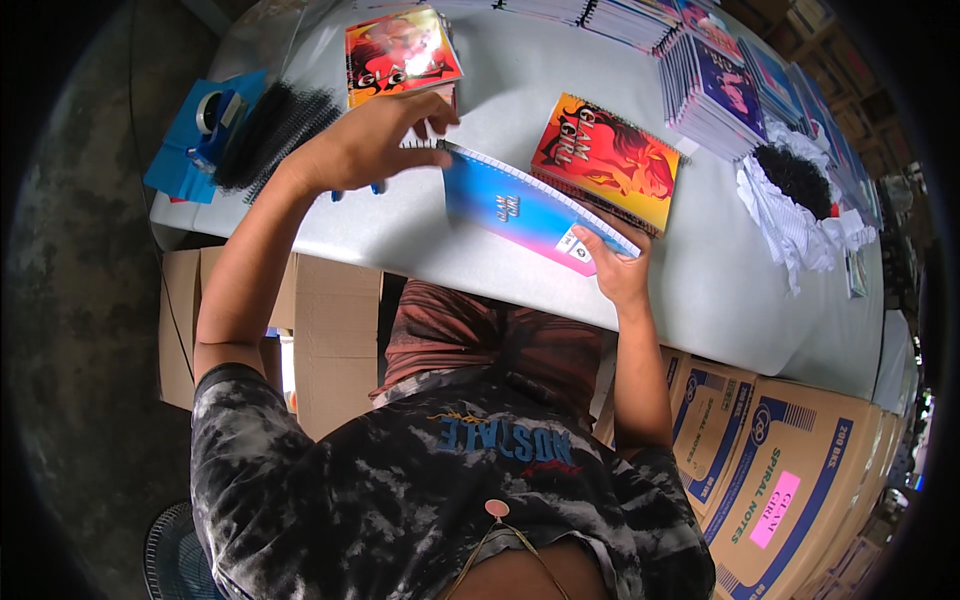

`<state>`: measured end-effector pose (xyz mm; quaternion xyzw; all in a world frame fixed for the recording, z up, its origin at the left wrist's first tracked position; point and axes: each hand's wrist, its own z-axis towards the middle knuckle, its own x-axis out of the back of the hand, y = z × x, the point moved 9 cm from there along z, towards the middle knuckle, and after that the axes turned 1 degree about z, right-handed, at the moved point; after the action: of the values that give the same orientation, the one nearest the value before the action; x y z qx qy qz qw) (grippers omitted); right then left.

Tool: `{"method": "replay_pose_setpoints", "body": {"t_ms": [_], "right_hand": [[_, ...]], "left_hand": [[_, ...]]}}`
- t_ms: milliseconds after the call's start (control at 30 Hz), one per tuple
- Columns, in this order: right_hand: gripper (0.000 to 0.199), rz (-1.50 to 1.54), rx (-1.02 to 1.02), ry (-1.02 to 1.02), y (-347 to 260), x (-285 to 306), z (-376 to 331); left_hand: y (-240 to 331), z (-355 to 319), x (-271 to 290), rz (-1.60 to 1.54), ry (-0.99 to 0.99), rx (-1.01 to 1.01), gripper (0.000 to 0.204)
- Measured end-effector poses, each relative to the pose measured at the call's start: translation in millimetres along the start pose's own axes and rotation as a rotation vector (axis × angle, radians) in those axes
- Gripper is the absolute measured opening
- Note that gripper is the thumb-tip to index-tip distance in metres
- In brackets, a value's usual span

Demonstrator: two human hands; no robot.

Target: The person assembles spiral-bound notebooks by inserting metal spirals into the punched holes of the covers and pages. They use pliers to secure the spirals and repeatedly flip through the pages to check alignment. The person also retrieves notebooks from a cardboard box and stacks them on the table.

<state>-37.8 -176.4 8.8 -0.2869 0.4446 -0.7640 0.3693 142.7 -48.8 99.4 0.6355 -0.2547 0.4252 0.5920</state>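
Observation:
A notebook [515, 205] with a blue-to-pink cover is in my right hand [622, 268]. The thumb lies on its near right corner, by a white label, and the fingers go underneath. Along its far edge runs a row of punched holes, and a bit of dark spiral shows at the left end. My left hand [395, 135] is over that left end, thumb and curled fingers apart, with nothing visible between them. Just beyond the notebook is a stack of red and yellow spiral notebooks [610, 160]. Another such stack [400, 50] stands behind my left hand.
Loose black spiral coils [275, 135] lie left of my forearm, beside a blue tape dispenser [215, 125] on a blue sheet. Notebook stacks [705, 90] line the far right of the white table [720, 290], near a crumpled white cloth [785, 215]. Cardboard boxes [790, 480] stand below right.

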Motion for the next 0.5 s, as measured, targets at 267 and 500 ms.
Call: {"method": "replay_pose_setpoints", "body": {"t_ms": [267, 500], "right_hand": [[0.026, -0.078, 0.021, -0.047, -4.5, -4.4, 0.0], [0.036, -0.221, 0.198, -0.045, -18.9, -12.6, -10.8]], "left_hand": [[36.3, -9.7, 9.4, 0.497, 0.314, -0.267, 0.019], [40.7, -25.8, 2.6, 0.853, 0.657, -0.203, 0.086]]}}
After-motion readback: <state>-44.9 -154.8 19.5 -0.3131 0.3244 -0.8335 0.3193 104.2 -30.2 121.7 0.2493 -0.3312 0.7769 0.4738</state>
